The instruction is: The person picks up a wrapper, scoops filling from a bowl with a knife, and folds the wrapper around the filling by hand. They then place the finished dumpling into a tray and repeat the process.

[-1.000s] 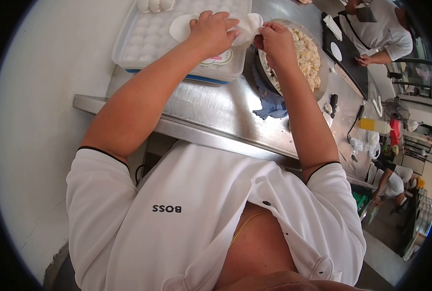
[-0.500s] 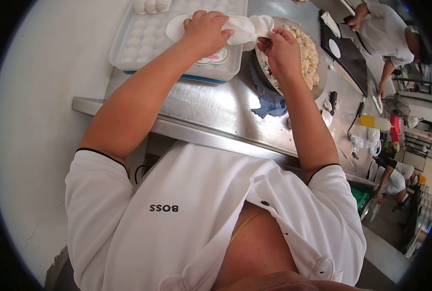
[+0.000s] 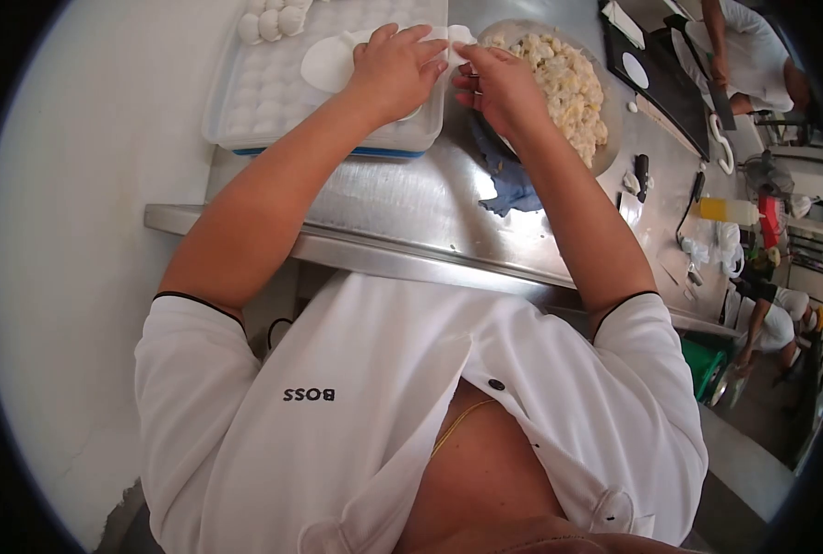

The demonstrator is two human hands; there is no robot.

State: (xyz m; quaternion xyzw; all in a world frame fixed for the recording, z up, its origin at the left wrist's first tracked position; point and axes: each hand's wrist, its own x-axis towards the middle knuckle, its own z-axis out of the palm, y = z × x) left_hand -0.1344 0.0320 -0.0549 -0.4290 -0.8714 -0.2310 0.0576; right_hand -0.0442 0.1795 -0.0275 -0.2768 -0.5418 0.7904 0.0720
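Observation:
Over the translucent tray (image 3: 247,137), which holds rows of round white dough pieces, both hands work close together. My left hand (image 3: 395,72) rests with bent, spread fingers on a strip of white dough sheet (image 3: 326,65) whose rounded end lies flat on the tray. My right hand (image 3: 499,85) pinches the far end of the white dough (image 3: 461,35) between thumb and fingers. Just to its right stands a round pan (image 3: 612,138) of chunky pale yellow filling (image 3: 573,97).
A blue cloth (image 3: 513,189) lies beside the pan on the steel table (image 3: 384,208). Farther right are a black board (image 3: 656,78), a black-handled tool (image 3: 641,175) and a yellow bottle (image 3: 727,210). One person (image 3: 744,51) stands across; another (image 3: 771,319) is farther off.
My right hand has moved left from above the pan towards my left hand, with the dough end. The bunched dough between them now looks shorter. The view has shifted slightly.

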